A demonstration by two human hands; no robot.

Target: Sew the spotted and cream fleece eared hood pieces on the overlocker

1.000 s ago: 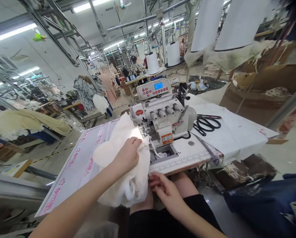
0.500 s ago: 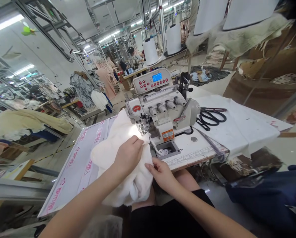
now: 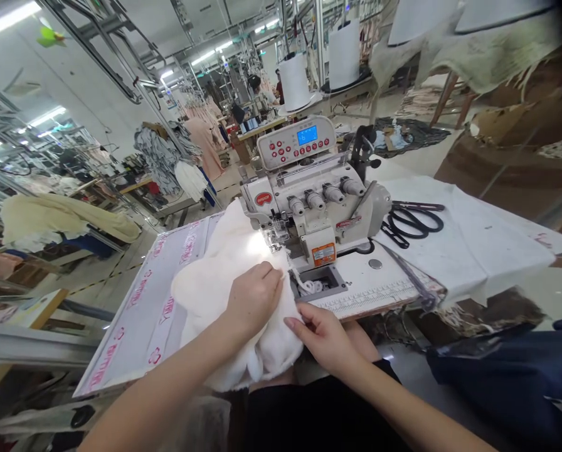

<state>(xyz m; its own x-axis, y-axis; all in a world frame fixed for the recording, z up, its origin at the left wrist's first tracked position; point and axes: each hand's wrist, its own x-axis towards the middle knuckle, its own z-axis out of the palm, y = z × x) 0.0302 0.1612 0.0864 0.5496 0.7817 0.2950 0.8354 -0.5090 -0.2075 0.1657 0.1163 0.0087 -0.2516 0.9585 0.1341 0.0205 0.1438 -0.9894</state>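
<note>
A fluffy white cloth (image 3: pixel 215 276) lies over the left part of the sewing table and hangs off its front edge. Its upper right edge runs to the lit needle area of a white sewing machine (image 3: pixel 309 201). My left hand (image 3: pixel 255 298) is closed on the cloth just in front of the presser foot, fingertips pinching near its right edge. Lower down, my right hand (image 3: pixel 323 333) pinches the right edge of the cloth between thumb and fingers, over the table's front edge.
Black-handled scissors (image 3: pixel 415 223) rest on white fabric (image 3: pixel 464 232) right of the machine. Thread cones (image 3: pixel 294 81) stand behind it. Dark blue cloth (image 3: pixel 507 370) is at the lower right. Farther back, a person (image 3: pixel 262 94) sits among garment racks.
The view has shifted slightly. My left hand has moved down a little, away from the presser foot, with the cloth. My right hand still pinches the edge.
</note>
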